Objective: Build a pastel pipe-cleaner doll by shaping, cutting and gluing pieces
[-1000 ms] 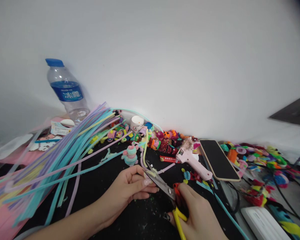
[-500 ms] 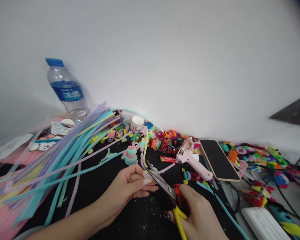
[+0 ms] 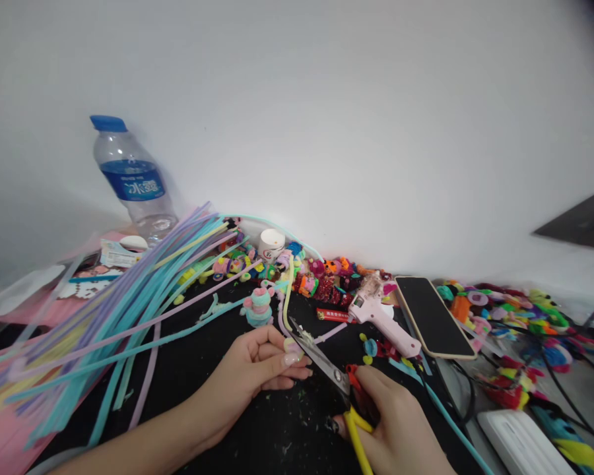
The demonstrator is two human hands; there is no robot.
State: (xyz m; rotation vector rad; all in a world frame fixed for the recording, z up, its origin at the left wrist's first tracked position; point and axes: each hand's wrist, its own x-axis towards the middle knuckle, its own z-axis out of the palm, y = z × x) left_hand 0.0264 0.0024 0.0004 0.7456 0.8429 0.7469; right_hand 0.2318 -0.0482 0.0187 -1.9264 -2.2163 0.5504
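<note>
The left hand (image 3: 262, 363) is pinching a small pale yellow-green piece (image 3: 292, 345) between the thumb and the bent fingers; the other fingers are curled under it. The right hand (image 3: 386, 415) is closed around the red and yellow handles of the scissors (image 3: 335, 373).

The important relation is between this piece and the scissors. The scissors lie on a slant: their handles are toward the near edge of the black desk (image 3: 193, 356), at the right, and their tips point to the far edge and to the left. The blades pass just beside the left fingertips, on their right side. So the piece lies to the left of the blades, near the tips, and far forward of the right hand. The left hand is the nearer one, because it holds it. The long axis of the piece is too small to tell. Whether the blades touch it, I cannot tell.

Beyond the tips, a yellow chenille stem (image 3: 289, 290) runs toward the far edge. Left of it stands a small blue and pink chenille figure (image 3: 259, 307); to the right lie a pink glue gun (image 3: 389, 328) and a phone (image 3: 433, 316). A bundle of chenille stems (image 3: 143, 303) spreads along the left side.
</note>
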